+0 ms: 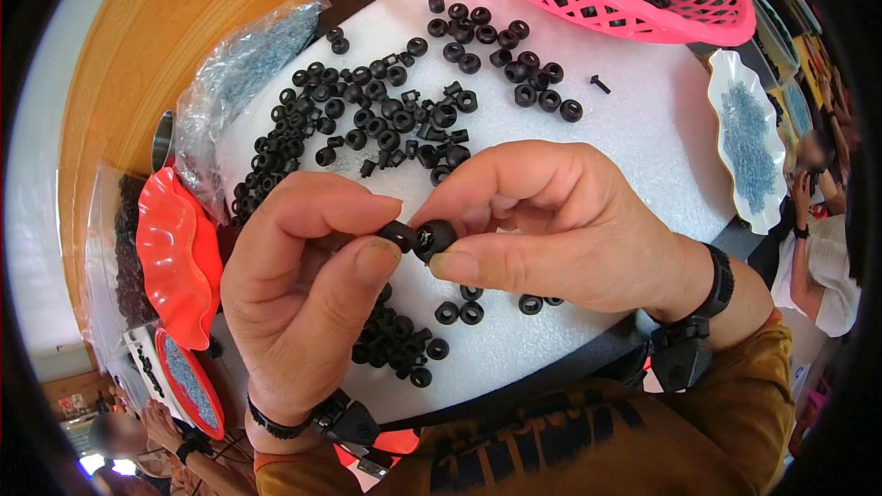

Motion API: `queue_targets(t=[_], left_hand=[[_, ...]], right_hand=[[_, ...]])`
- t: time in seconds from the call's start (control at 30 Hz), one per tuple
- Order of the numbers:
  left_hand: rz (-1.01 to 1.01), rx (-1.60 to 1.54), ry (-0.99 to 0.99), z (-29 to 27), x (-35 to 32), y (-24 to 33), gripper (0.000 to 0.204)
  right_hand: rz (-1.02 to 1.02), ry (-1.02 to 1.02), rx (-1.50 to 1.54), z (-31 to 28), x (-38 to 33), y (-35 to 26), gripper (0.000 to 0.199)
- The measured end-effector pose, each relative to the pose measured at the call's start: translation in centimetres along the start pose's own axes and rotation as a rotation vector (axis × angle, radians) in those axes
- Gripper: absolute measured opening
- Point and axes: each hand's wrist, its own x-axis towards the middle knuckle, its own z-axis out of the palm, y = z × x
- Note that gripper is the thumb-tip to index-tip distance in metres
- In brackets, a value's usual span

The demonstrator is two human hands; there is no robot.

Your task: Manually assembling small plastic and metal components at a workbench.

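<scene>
Over the middle of the white foam-covered table [643, 156], my two hands meet fingertip to fingertip. My left hand [308, 289] pinches a small black cylindrical plastic part [397, 235] between thumb and forefinger. Between the thumb and fingers of my right hand [560, 230] is a round black plastic ball part [435, 237], its opening turned toward the left piece and showing thin pale strands or glints. The two parts touch or nearly touch; I cannot tell if they are joined. Loose black ball parts [358, 96] and small black plugs lie beyond my hands, with another black cluster [397, 340] nearer me.
A pink lattice basket [726, 23] holding black parts stands at the far right. A white scalloped dish [774, 207] with bluish clear bits sits at right. At left are a clear bag [243, 60] and red wavy dish [175, 257]. Other people work at both sides.
</scene>
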Motion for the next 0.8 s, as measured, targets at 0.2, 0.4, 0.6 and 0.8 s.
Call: queue_targets(t=[0.2, 0.4, 0.6, 0.8], left_hand=[[0.018, 0.073, -0.002, 0.2, 0.0, 0.0, 0.017], [0.214, 0.424, -0.066, -0.2, 0.4, -0.3, 0.017], [0.15, 0.471, 0.062, 0.9, -0.1, 0.1, 0.018], [0.021, 0.516, 0.144, 0.9, -0.4, 0.3, 0.021]], right_hand=[[-0.013, -0.012, 0.006, 0.0, 0.0, 0.1, 0.024], [0.024, 0.009, -0.007, -0.1, -0.2, 0.1, 0.023], [-0.045, 0.041, -0.101, 0.2, -0.3, 0.3, 0.02], [-0.063, 0.039, -0.194, -0.1, -0.2, 0.3, 0.02]])
